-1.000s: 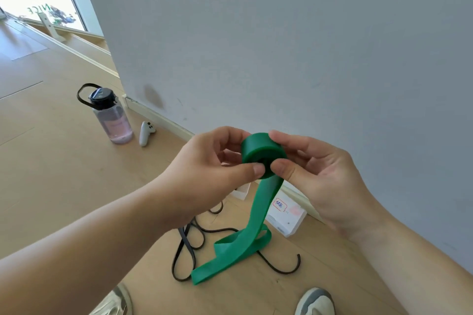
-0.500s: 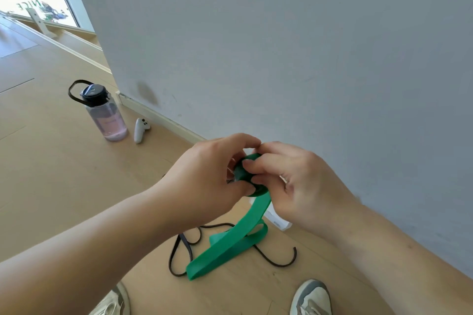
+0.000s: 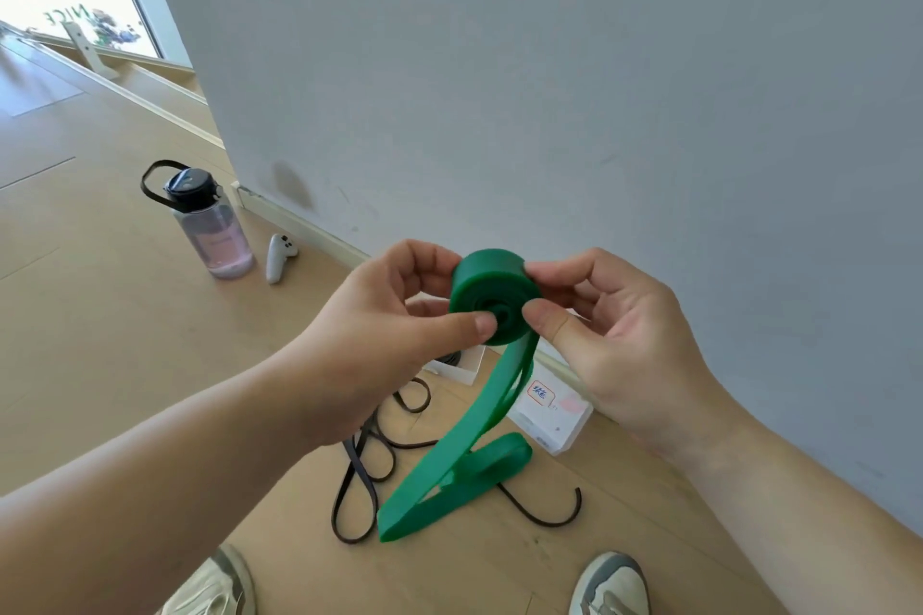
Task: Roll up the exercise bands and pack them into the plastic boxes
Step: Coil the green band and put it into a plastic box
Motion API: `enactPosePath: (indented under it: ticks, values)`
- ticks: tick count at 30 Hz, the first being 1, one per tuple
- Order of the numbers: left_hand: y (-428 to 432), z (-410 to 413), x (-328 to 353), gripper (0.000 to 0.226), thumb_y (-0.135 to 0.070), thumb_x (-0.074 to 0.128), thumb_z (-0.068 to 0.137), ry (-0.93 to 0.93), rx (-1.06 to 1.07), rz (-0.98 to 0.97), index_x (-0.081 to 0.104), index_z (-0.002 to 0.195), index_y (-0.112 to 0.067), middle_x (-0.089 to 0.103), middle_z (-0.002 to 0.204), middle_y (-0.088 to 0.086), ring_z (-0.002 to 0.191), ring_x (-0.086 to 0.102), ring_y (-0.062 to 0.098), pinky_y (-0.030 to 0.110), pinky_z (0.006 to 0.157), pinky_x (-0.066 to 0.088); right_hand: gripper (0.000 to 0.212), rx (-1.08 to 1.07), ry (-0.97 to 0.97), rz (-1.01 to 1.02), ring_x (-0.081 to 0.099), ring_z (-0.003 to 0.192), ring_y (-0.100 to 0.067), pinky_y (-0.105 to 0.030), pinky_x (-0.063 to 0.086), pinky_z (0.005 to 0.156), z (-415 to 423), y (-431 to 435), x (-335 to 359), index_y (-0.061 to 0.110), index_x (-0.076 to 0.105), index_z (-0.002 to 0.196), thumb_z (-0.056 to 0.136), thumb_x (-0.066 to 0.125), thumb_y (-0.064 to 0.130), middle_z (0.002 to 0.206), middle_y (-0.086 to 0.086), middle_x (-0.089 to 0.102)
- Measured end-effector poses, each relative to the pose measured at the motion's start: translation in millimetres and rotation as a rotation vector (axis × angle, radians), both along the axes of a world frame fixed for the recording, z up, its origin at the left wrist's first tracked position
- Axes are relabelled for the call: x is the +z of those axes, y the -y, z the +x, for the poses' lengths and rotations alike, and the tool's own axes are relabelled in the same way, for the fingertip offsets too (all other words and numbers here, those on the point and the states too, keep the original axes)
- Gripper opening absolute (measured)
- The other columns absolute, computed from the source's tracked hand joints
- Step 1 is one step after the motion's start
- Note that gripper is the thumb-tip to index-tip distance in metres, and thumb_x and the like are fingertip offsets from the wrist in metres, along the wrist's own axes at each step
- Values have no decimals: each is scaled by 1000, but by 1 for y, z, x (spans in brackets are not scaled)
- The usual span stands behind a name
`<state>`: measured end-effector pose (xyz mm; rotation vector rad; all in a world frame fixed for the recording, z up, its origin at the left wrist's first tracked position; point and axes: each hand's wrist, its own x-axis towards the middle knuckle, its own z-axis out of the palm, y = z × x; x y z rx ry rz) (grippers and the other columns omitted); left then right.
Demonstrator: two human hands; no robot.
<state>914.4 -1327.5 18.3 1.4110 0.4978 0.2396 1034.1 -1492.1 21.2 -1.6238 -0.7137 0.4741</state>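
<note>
Right at the bottom edge our left shoe [image 3: 215,584] and right shoe [image 3: 612,584] stand on the wooden floor [image 3: 100,365]. Just ahead of them the loose tail [image 3: 449,474] of the green band [image 3: 492,297] lies folded back on itself, across a thin black band [image 3: 357,489] that sprawls in loops, not yet rolled. Up from there, and here is the change: half a second ago both hands were bunched over the coil, hiding it in mid-turn. Now they have spread apart and the coil shows end-on, a tight spiral held up in the air between them! The left hand [image 3: 379,340] holds it with the thumb pressed on the near face and the fingers curled round the back. The right hand [image 3: 624,345] pinches the opposite rim between thumb and forefinger, the other fingers loosely bent. So another wrap is on, we judge, and the coil looks a shade fatter than a second ago. A good stretch of tail hangs down to the floor, though, so the rolling is well along but not done. Behind the hanging strip, at the foot of the wall [image 3: 549,65], sits a white plastic box [image 3: 554,415] with a label, where this coil should go once wound. Farther left along the wall's foot stand a water bottle [image 3: 215,230] and a white controller [image 3: 277,257].
</note>
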Motion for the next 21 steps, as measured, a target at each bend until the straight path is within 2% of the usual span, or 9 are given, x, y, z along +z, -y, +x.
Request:
enactPosePath:
  ticks: [3,5,7,11,13,15,17,19,21]
  values:
    - [-1,-1,-2,48,-11,88,76,-115,-40,425,62,113,-28,72,107,-12,96,72,0,29,84,63,28,51,280,-149,73,96,-5,-15,57,80,-1,-1,-3,21,75,100,92,69,-5,101,11,76]
    - [1,-2,-1,58,-20,87,75,-96,-103,637,60,125,-35,67,111,-19,103,66,-5,21,86,60,27,113,510,-226,71,99,-12,-28,58,86,-2,-2,-5,18,75,104,92,64,-3,103,7,73]
    - [5,-4,1,59,-27,85,77,-59,-147,755,60,130,-37,67,110,-21,105,64,-3,22,85,59,30,176,669,-271,68,99,-16,-35,58,84,-2,-3,-6,16,74,107,89,56,0,106,4,70]
    - [3,-2,9,56,-31,81,81,-150,-111,950,57,129,-44,69,110,-23,100,63,2,34,92,56,33,177,813,-285,67,96,-15,-36,59,79,-3,-7,-6,16,73,108,88,56,-3,108,5,69]
    - [1,-2,11,52,-26,81,81,-155,-91,892,59,123,-47,70,106,-25,99,65,2,35,92,56,29,132,729,-218,70,99,-13,-32,59,85,-5,-7,-7,16,76,109,90,62,-1,108,6,73]
    - [-2,-1,11,48,-22,82,79,-126,-55,778,62,114,-47,71,99,-24,97,68,2,36,88,59,29,55,376,-140,73,104,-6,-28,59,93,-5,-7,-5,22,76,110,90,73,1,107,9,77]
    - [-6,0,12,44,-19,84,79,-107,5,644,65,110,-44,71,97,-19,92,68,0,28,82,60,36,15,57,-69,73,109,-7,-33,59,97,-1,-5,-3,24,74,112,86,79,1,111,7,79]
    - [-9,-1,15,43,-13,84,82,-63,53,421,67,113,-37,74,99,-10,90,72,2,25,78,60,40,18,-27,-32,75,107,-14,-38,61,95,3,-4,-3,22,73,117,85,77,-3,111,0,79]
    - [-7,-4,17,43,-3,80,84,18,64,123,66,119,-25,77,103,2,93,76,16,36,87,63,44,48,-84,26,76,101,-20,-34,62,89,-1,-7,-1,22,72,122,88,71,-7,110,-4,79]
